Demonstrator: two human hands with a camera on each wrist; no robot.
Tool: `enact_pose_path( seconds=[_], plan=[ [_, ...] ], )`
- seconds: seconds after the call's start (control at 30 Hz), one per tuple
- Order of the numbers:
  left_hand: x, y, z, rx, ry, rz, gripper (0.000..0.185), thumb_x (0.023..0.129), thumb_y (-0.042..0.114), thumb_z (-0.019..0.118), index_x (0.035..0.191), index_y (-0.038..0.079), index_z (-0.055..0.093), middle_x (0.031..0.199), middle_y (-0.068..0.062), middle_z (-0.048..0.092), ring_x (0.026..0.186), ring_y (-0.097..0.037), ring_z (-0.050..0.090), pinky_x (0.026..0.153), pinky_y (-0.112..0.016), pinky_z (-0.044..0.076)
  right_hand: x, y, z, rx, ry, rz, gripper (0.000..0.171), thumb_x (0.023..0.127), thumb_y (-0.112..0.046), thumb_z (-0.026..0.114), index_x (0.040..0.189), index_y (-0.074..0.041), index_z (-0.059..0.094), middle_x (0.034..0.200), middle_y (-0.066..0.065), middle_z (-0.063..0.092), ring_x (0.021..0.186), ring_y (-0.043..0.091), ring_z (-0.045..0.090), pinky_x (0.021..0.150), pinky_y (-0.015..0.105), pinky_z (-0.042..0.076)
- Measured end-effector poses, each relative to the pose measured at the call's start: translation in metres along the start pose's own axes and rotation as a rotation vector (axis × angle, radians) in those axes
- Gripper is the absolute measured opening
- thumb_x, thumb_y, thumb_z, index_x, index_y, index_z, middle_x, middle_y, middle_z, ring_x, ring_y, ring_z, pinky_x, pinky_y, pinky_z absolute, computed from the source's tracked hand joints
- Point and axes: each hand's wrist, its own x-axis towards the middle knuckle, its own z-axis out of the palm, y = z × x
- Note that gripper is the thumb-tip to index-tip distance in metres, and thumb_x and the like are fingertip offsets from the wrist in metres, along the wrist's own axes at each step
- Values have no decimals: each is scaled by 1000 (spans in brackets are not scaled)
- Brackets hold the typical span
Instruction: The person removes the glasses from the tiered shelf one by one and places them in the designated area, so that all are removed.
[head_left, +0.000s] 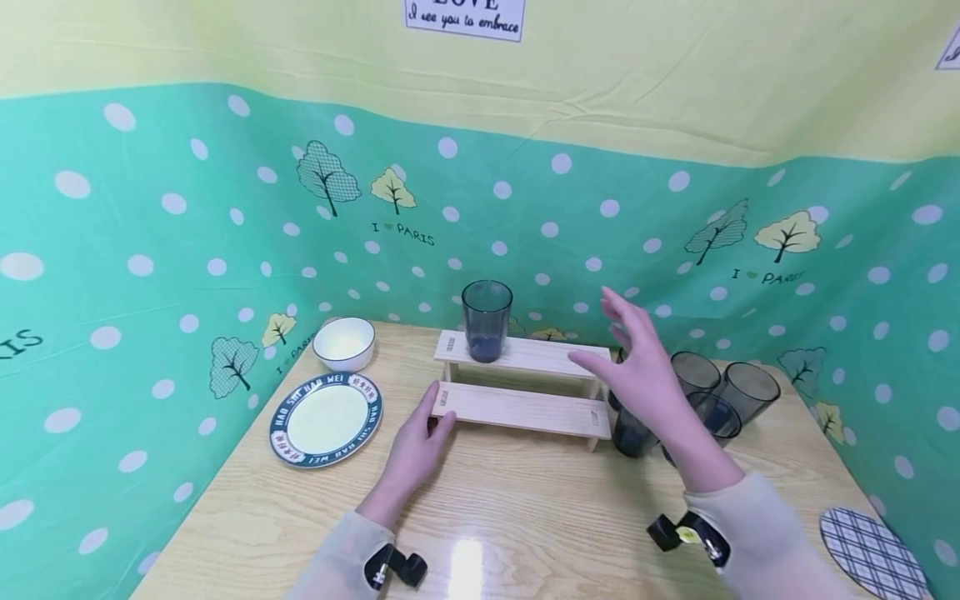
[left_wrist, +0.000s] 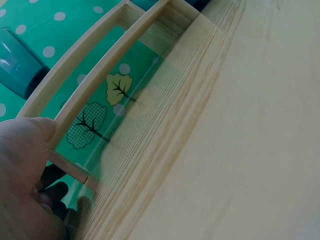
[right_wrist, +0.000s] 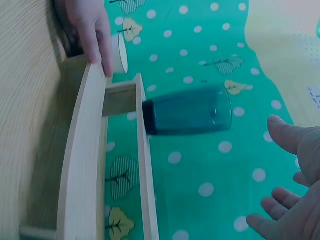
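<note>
A two-step wooden rack (head_left: 517,408) stands on the table. My left hand (head_left: 416,446) grips the left end of its lower step, the thumb (left_wrist: 42,127) on top and the other fingers around the side. One dark tinted glass (head_left: 487,325) stands upright on the upper step, left of its middle. My right hand (head_left: 637,367) hovers over the rack's right end, holding nothing, with thumb and fingers spread apart. In the right wrist view, the right hand (right_wrist: 295,190) is apart from the glass (right_wrist: 190,110). Several similar glasses (head_left: 697,375) are partly hidden behind the right forearm.
At the left are a white bowl (head_left: 345,343) and a blue-rimmed plate (head_left: 326,419). A checked round mat (head_left: 873,550) lies at the right table edge. Green dotted cloth (head_left: 525,200) hangs behind and along the sides of the wooden table (head_left: 525,500).
</note>
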Motion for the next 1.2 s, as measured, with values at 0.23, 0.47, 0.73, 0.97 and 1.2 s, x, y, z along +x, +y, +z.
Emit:
enact_pose_path(
  seconds=[0.23, 0.47, 0.73, 0.97, 1.2],
  plan=[
    [0, 0, 0, -10, 5, 3, 71, 116, 36, 59, 176, 13, 29, 175, -15, 37, 161, -38, 36, 133, -55, 29, 18, -14, 22, 48, -25, -29, 97, 97, -27, 89, 175, -26, 31, 168, 11, 39, 157, 29, 39, 131, 48, 36],
    [1, -3, 3, -14, 7, 15, 72, 116, 36, 60, 176, 12, 28, 176, -15, 36, 161, -37, 35, 133, -55, 28, 36, -22, 41, 67, -43, -12, 97, 97, -27, 90, 175, -26, 33, 170, 8, 38, 157, 27, 39, 130, 46, 39],
    [1, -3, 2, -5, 9, 9, 72, 116, 37, 60, 176, 14, 28, 176, -14, 35, 162, -36, 34, 133, -54, 28, 58, -17, 65, 59, -57, 0, 98, 96, -30, 91, 175, -22, 33, 168, 10, 42, 154, 29, 44, 126, 47, 44],
    [0, -2, 2, -1, 10, 9, 71, 116, 37, 60, 176, 14, 29, 175, -15, 38, 161, -37, 36, 132, -54, 29, 72, -13, 82, 72, -86, 31, 98, 97, -30, 90, 175, -23, 33, 166, 15, 43, 152, 36, 47, 123, 50, 47],
    [0, -2, 2, 1, 11, 8, 72, 116, 37, 60, 176, 14, 28, 175, -15, 37, 161, -38, 36, 132, -55, 29, 79, -12, 99, 68, -116, 48, 98, 97, -30, 90, 175, -22, 31, 170, 16, 39, 152, 38, 46, 122, 51, 49]
  ],
)
